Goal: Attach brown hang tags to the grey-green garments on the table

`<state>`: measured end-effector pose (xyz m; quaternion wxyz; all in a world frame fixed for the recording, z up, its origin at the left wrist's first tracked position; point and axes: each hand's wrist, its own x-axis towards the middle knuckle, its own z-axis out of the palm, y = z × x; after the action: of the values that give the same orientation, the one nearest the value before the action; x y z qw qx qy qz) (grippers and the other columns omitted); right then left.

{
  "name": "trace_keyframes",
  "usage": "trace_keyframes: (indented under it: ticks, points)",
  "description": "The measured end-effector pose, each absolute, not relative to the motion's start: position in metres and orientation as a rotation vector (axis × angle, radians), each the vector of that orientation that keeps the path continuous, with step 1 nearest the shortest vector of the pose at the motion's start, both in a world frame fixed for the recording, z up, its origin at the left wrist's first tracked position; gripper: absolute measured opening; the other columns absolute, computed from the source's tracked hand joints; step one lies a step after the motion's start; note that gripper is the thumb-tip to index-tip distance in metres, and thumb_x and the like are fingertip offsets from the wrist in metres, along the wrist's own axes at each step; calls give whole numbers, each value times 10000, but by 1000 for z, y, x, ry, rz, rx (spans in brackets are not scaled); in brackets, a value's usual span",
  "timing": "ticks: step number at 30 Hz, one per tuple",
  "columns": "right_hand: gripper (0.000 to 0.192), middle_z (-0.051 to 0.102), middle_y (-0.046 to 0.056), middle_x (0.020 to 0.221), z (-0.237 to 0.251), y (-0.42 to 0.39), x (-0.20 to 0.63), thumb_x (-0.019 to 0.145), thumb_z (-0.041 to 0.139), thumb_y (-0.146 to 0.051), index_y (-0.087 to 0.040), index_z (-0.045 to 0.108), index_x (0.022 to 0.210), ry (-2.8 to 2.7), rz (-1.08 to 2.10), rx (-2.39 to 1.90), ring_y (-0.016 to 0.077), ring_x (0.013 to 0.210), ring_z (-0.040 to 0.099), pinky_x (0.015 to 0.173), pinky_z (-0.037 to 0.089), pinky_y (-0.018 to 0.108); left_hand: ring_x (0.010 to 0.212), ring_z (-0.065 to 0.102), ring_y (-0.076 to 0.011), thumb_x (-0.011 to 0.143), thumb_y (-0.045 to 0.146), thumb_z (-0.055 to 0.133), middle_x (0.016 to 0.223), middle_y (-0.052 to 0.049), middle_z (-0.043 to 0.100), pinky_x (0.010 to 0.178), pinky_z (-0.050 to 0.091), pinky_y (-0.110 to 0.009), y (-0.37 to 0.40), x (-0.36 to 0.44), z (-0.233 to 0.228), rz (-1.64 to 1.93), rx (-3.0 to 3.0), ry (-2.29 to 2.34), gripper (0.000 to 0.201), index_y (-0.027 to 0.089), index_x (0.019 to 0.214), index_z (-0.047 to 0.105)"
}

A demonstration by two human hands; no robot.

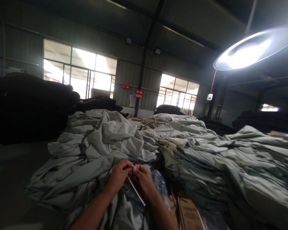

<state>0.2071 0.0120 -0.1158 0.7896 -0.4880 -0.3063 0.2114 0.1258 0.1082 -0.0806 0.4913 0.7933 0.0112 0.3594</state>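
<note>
My left hand and my right hand meet at the fingertips over the heap of grey-green fabric. Thumbs and fingers of both are pinched together on something small and dark, too small to name. Below the pinch hangs a thin card with a white edge, partly covered by my right hand. Just right of my right wrist lies a clear plastic bag. Brown printed cards with black strings are at the bottom, right of my right forearm.
More grey-green fabric is piled to the right. Dark stacks stand at the left, with others along the back wall. A round lamp hangs at upper right, with a small white box on a red cord.
</note>
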Motion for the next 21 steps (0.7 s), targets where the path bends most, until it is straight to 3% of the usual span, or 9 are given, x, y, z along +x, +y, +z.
trace_keyframes:
  ticks: [6,12,16,21]
  points:
    - [391,585,-48,532,-119,13,206,449,811,-371,-198,514,635,-551,483,-947,101,469,492,465,311,209,655,587,-160,638,269,516,704,-12,655,670,457,-273,116,128,-80,645,1835,28,190,168,743,638]
    - [372,552,-55,469,-115,15,206,465,789,-400,-180,524,604,-540,420,-1029,54,376,376,405,230,195,637,579,-166,659,254,470,629,-2,603,646,453,-283,115,132,-85,719,1936,91,125,178,703,560]
    - [299,538,-56,478,-111,16,202,490,763,-361,-158,592,628,-525,333,-1100,53,398,373,422,251,200,715,593,-175,683,249,455,695,-23,616,701,459,-297,111,133,-87,870,2006,203,122,182,712,553]
    - [197,518,-53,477,-112,16,198,550,707,-321,-171,584,583,-549,240,-1136,71,432,379,454,282,214,652,577,-156,654,255,495,652,11,581,645,463,-272,111,132,-87,876,1922,218,74,191,684,516]
